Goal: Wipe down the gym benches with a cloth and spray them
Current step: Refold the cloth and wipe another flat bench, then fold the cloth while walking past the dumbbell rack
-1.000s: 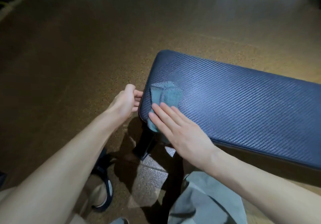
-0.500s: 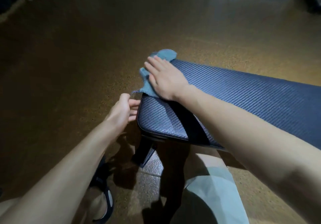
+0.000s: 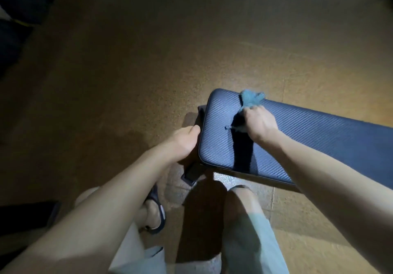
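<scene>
The gym bench (image 3: 308,137) extends lengthwise rightward from the hands; the left hand (image 3: 182,144) sits against its end, fingers hidden so its grip cannot be told, while the right hand (image 3: 259,125), nearer the remaining length, fists the bunched cloth (image 3: 252,98) at the pad's far edge.

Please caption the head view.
Right hand grips a bunched teal cloth over the bench pad; left hand touches its end.
</scene>
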`<action>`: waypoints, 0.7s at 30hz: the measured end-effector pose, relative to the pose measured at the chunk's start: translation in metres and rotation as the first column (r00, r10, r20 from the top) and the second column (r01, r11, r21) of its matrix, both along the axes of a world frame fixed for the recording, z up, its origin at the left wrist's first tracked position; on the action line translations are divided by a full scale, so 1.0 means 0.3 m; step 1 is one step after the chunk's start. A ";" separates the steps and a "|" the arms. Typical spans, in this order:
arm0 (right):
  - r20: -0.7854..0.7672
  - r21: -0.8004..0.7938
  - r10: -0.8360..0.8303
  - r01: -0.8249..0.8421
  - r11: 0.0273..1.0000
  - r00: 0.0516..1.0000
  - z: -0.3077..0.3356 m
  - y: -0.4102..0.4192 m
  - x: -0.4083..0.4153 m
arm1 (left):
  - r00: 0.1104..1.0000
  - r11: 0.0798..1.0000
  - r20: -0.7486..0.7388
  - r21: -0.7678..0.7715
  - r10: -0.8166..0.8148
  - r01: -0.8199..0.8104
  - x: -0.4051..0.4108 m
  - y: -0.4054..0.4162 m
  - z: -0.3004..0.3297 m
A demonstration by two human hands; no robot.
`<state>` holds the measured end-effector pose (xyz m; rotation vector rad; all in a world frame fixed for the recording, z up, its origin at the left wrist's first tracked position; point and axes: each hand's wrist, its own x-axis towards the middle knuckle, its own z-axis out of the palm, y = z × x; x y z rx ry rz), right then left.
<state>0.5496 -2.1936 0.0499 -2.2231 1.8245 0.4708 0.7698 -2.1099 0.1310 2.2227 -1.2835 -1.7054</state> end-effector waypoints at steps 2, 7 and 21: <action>0.084 0.181 -0.043 0.027 0.983 0.996 0.165 0.017 0.111 | 0.998 0.998 0.038 -0.035 -0.041 0.042 0.035 0.003 0.139; 0.549 0.337 -0.250 0.062 0.939 0.798 0.612 0.107 0.417 | 0.968 0.965 -0.003 -0.085 0.251 -0.250 0.183 0.070 0.506; 0.567 0.822 -0.567 -0.377 0.426 0.598 1.398 0.606 0.784 | 0.551 0.540 -0.262 -0.122 0.792 -0.833 0.391 0.742 1.232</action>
